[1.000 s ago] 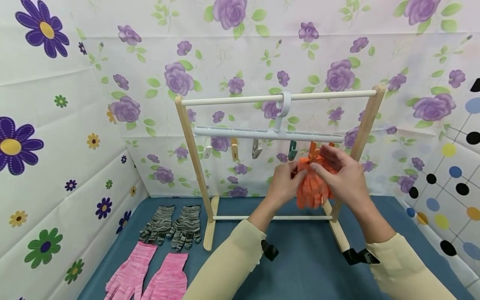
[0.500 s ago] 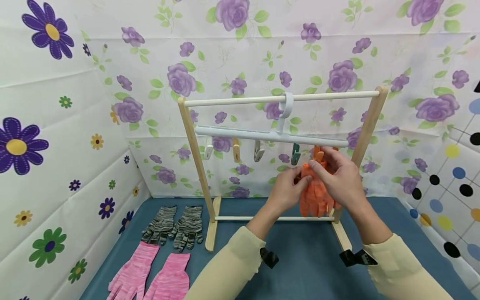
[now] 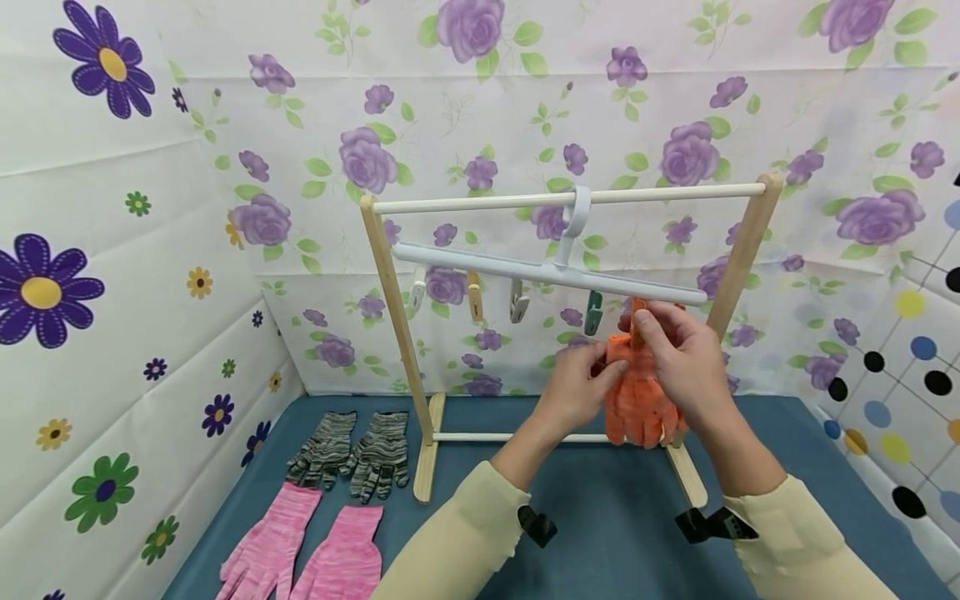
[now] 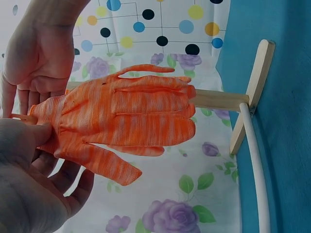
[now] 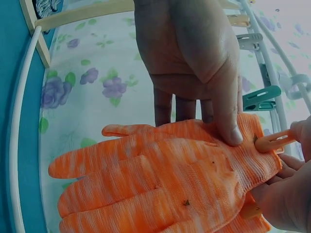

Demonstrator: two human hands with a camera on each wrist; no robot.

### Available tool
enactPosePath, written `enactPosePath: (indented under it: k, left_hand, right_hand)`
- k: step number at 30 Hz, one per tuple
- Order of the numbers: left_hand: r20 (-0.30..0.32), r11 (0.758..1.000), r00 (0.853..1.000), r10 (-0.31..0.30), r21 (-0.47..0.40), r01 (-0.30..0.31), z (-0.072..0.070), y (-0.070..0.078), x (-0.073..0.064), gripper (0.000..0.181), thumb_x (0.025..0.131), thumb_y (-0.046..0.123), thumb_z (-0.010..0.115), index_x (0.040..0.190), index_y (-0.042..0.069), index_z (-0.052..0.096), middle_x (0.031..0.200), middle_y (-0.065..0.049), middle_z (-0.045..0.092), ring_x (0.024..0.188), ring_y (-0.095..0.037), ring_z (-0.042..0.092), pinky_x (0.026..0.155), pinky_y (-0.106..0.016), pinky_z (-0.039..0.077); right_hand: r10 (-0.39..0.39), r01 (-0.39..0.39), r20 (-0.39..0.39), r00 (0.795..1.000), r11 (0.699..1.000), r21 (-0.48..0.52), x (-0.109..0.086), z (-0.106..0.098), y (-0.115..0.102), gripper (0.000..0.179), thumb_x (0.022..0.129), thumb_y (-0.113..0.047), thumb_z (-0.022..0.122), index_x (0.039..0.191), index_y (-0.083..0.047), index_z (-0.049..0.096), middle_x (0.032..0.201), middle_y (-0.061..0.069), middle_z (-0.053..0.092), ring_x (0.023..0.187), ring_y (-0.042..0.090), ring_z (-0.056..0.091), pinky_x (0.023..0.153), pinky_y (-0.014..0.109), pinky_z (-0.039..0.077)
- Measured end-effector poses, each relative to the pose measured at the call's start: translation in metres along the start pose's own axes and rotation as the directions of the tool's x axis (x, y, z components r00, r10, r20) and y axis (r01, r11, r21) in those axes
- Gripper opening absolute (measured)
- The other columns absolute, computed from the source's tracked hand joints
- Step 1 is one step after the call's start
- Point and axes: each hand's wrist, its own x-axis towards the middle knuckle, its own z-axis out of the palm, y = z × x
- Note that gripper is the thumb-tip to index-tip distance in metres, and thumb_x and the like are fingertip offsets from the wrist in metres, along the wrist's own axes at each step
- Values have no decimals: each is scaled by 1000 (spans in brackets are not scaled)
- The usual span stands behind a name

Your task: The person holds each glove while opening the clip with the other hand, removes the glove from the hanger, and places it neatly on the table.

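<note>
An orange glove (image 3: 637, 400) hangs fingers down below the right end of a white hanger (image 3: 487, 265). With thumb and fingers, my left hand (image 3: 576, 383) pinches the glove's cuff (image 5: 250, 145) from the left. My right hand (image 3: 686, 354) pinches an orange clothespin (image 5: 274, 141), whose jaws sit on that cuff. Behind this glove, the right wrist view shows part of a second orange glove (image 5: 252, 224) and another orange clip (image 5: 250, 209). In the left wrist view, my left hand (image 4: 29, 179) is below the cuff and my right hand (image 4: 46, 63) above it.
The hanger hooks over the top rod of a wooden rack (image 3: 742, 258). White, yellow, grey and green clothespins (image 3: 593, 312) hang along it. On the blue cloth at left lie grey striped gloves (image 3: 379, 454) and pink gloves (image 3: 341, 554).
The hanger's right end has tilted lower. The orange glove and both hands have shifted slightly down and right, and my right fingers have closed in on the orange clothespin.
</note>
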Motion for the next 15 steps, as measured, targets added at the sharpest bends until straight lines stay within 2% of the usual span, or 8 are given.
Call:
enactPosePath:
  k: [8, 12, 15]
  left_hand:
    - [30, 995, 999, -38, -94, 40, 4, 5, 1, 23, 111, 25, 60, 120, 9, 74, 93, 7, 68, 75, -8, 61, 65, -21, 52]
    - [18, 992, 998, -59, -113, 61, 7, 9, 5, 25, 111, 26, 61, 125, 9, 74, 95, 9, 70, 79, -7, 64, 69, -22, 54]
    - [11, 990, 997, -73, -118, 74, 10, 12, 9, 27, 110, 27, 62, 128, 10, 74, 98, 10, 70, 82, -5, 65, 72, -22, 55]
  right_hand:
    - [-53, 56, -77, 996, 998, 29, -3, -1, -3, 42, 110, -35, 62, 139, -5, 67, 124, 14, 74, 111, 15, 69, 90, 18, 54]
    - [-77, 76, -144, 987, 997, -10, -4, -2, -4, 41, 109, -32, 64, 141, -5, 67, 122, 13, 75, 105, 12, 69, 87, 17, 54]
    - [-98, 87, -215, 972, 994, -59, -4, -2, -4, 40, 108, -31, 66, 140, -7, 68, 119, 12, 76, 100, 8, 69, 84, 16, 53]
